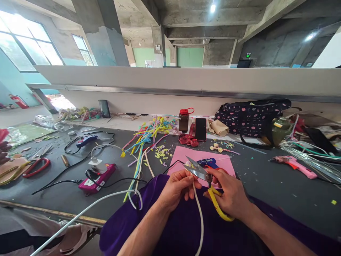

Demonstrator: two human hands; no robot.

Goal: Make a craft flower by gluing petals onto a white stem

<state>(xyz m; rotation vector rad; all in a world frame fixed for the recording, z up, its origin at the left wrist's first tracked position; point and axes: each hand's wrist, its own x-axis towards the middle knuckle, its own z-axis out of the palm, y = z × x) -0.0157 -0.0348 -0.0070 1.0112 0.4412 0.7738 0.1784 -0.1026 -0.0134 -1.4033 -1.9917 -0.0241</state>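
My left hand [177, 188] is closed in a pinch on a white pipe cleaner [199, 213] that hangs down over my purple lap. My right hand [230, 193] grips yellow-handled scissors [207, 177], whose open blades sit at the top end of the white pipe cleaner, right by my left fingertips. Both hands hover over the near edge of a pink sheet [186, 156] on the dark table [266, 181]. A blue glue gun [209, 163] lies on the pink sheet just beyond the blades.
Colourful pipe cleaners [149, 137] and cut bits lie left of the sheet. Behind it stand a brown bottle [184, 120], a phone [200, 129] and a dotted bag [250, 117]. A pink glue gun [294, 164] lies right; red scissors [36, 167], cables and a pink power strip [97, 177] left.
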